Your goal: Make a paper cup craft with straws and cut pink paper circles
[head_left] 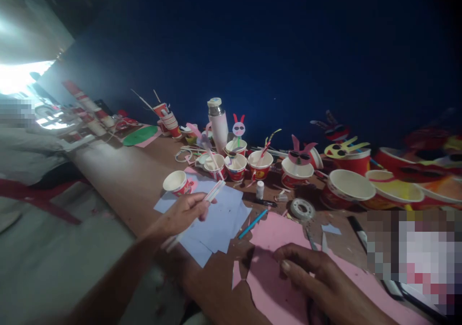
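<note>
My left hand [184, 213] is closed around a few pale drinking straws [215, 191], holding them over a pile of light blue paper sheets [224, 217] on the brown table [130, 181]. My right hand [317, 277] rests fingers-down on a pink paper sheet [274, 286] at the near edge, fingers curled loosely and nothing visibly held. A white-and-red paper cup [176, 182] lies just beyond my left hand.
A row of red paper cups [236, 165] with paper rabbit decorations, a white flask [218, 124], a tape roll [301, 208], a blue pencil [253, 223] and a small white bottle [260, 189] crowd the table's far side. Larger paper bowls [348, 186] sit right. Another person's sleeve [25, 152] is far left.
</note>
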A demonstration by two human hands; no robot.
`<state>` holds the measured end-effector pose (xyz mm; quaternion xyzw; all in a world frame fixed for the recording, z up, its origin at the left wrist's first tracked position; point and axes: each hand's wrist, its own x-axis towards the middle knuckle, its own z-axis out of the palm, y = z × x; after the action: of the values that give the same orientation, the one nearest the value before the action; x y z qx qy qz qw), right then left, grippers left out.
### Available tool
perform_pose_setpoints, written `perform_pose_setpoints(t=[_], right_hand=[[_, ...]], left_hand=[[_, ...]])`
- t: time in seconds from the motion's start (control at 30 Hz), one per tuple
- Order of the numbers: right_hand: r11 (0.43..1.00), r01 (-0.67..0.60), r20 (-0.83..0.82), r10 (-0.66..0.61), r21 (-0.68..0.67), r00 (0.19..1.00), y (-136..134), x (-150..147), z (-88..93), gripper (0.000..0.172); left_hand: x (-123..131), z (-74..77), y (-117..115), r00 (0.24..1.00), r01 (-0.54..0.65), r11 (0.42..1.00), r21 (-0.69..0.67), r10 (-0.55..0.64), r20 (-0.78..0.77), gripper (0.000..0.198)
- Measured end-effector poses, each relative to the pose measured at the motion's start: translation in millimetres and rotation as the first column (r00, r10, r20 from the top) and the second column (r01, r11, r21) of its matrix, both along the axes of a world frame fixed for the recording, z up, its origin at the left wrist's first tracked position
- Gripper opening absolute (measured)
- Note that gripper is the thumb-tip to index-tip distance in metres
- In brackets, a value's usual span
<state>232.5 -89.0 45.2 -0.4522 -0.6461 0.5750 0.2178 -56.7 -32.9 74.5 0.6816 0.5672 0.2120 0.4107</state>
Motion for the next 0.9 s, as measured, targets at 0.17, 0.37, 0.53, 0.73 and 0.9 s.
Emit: perform_pose_setpoints(t=[0.17,0.37,0.53,0.73,0.9], right_hand=[[0.992,-0.037,0.093,0.026,0.117,0.995,6,12,13.3,0.022],[0.966,-0.092,0.237,0.033,0.243,0.971,12,40,30.5,0.017],[0.857,-0.07,0.495,-0.226,0.51,0.839,33,62,18.5,0.02],[0.707,-0.137,0.646,-0.527,0.694,0.552,60,49,-19.0,0.024],[0.696,-0.176,0.663,-0.529,0.696,0.53,69,39,-35.3,0.028]], left_hand=[[-11,-20.7,23,0.823,0.211,0.948,0.24,-0.04,-0.567,0.03],[-2,-43.7,22,0.709,0.348,0.855,0.384,0.027,-0.705,0.036],[8,-40.4,7,0.809,0.379,0.764,0.522,0.0,-0.587,0.029],[61,-33.0,-9,0.848,0.492,0.767,0.411,-0.316,-0.426,0.02],[91,-43.2,-23,0.766,0.637,0.661,0.397,-0.486,-0.421,0.019]])
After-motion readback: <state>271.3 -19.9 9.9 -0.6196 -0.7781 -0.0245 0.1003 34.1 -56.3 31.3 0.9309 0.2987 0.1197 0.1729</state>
